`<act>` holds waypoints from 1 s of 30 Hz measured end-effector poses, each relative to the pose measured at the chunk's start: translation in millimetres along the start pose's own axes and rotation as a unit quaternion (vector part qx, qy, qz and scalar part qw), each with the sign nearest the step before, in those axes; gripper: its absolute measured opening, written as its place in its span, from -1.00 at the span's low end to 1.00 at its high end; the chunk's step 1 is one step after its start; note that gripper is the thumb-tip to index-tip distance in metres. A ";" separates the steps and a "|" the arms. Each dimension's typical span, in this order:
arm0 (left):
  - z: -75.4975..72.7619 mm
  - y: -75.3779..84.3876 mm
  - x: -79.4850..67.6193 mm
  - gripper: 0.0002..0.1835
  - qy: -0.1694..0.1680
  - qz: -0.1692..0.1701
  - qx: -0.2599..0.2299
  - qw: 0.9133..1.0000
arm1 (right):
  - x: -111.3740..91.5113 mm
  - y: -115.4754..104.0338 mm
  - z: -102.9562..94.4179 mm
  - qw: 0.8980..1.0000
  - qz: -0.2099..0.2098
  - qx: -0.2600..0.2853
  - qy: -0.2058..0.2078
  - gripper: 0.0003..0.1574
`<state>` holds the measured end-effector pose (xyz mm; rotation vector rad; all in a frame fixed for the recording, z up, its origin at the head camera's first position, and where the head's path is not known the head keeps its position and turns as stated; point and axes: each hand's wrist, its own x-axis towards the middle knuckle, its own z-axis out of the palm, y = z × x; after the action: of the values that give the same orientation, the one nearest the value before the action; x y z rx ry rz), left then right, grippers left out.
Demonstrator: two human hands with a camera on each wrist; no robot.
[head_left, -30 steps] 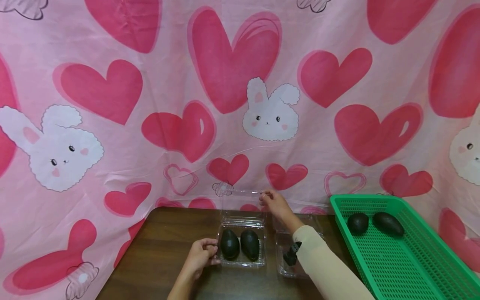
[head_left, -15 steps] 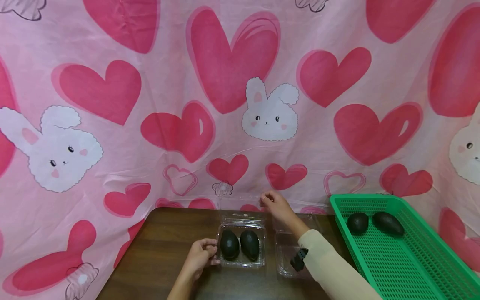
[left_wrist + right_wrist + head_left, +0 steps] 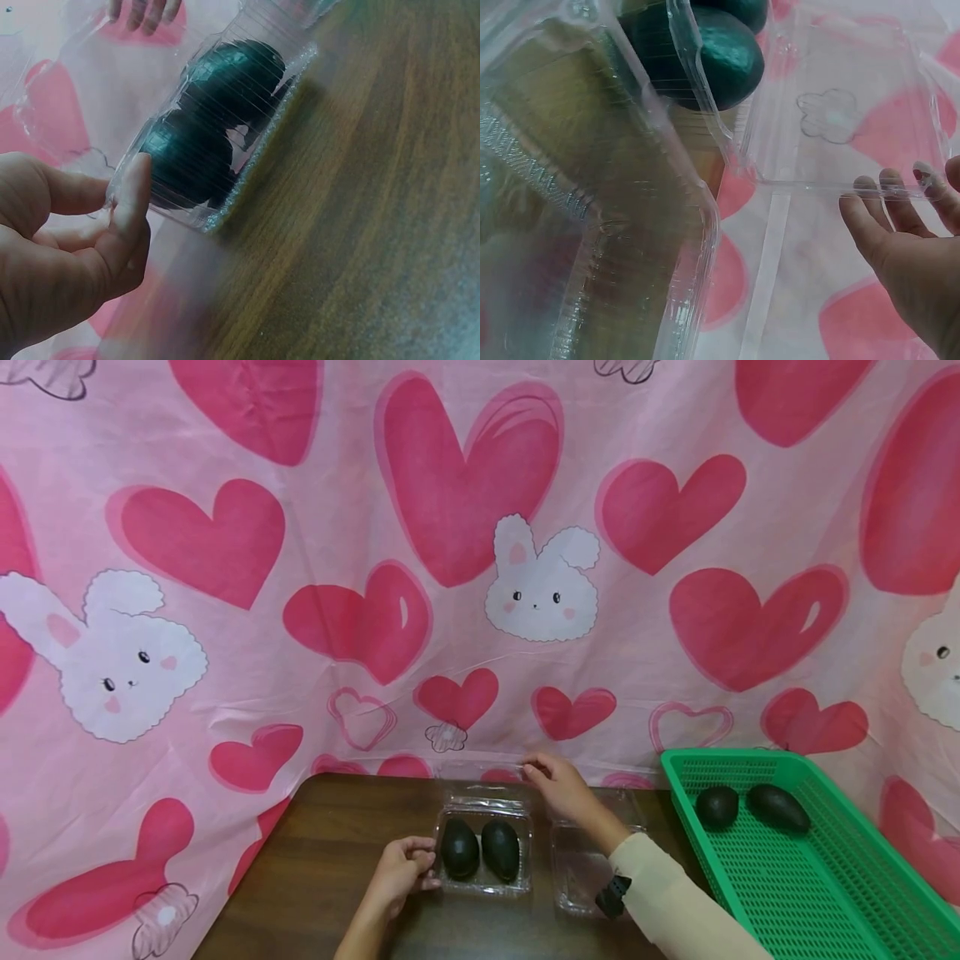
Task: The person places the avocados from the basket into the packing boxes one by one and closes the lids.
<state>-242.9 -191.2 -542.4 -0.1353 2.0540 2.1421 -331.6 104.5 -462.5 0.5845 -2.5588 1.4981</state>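
Note:
Two dark avocados point(image 3: 459, 849) lie side by side in the base of a clear plastic clamshell box point(image 3: 483, 888) on the table. Its hinged lid point(image 3: 476, 777) stands raised at the back. My left hand point(image 3: 400, 870) pinches the box's left rim between thumb and fingers, as the left wrist view shows close up beside the near avocado point(image 3: 187, 157). At the lid's upper right edge, my right hand point(image 3: 557, 783) holds the thin plastic point(image 3: 840, 112) between thumb and fingertips.
A second clear clamshell box point(image 3: 573, 881) sits open just to the right, partly under the right forearm. Farther right, a green plastic basket point(image 3: 795, 885) holds two more avocados point(image 3: 777, 807). A pink heart-print cloth point(image 3: 360, 527) hangs behind the wooden table point(image 3: 322, 843).
The right hand has moved slightly down in the head view, and the lid's top edge has come lower with it. The left hand and the avocados have stayed put.

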 end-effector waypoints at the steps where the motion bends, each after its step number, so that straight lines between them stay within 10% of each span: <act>1: 0.0 0.0 -0.2 -0.67 0.000 0.000 0.000 1.000 | -1.2 0.3 -0.3 1.000 -0.014 -0.013 0.001 -0.78; 30: -0.5 -2.4 2.0 -0.68 -0.004 0.004 -0.002 1.000 | -51.6 -4.0 5.2 0.990 -0.074 -0.111 -0.040 -0.74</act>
<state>-244.4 -191.5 -545.1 -0.1191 2.0490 2.1490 -282.2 112.0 -477.0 0.7962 -2.6262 1.1469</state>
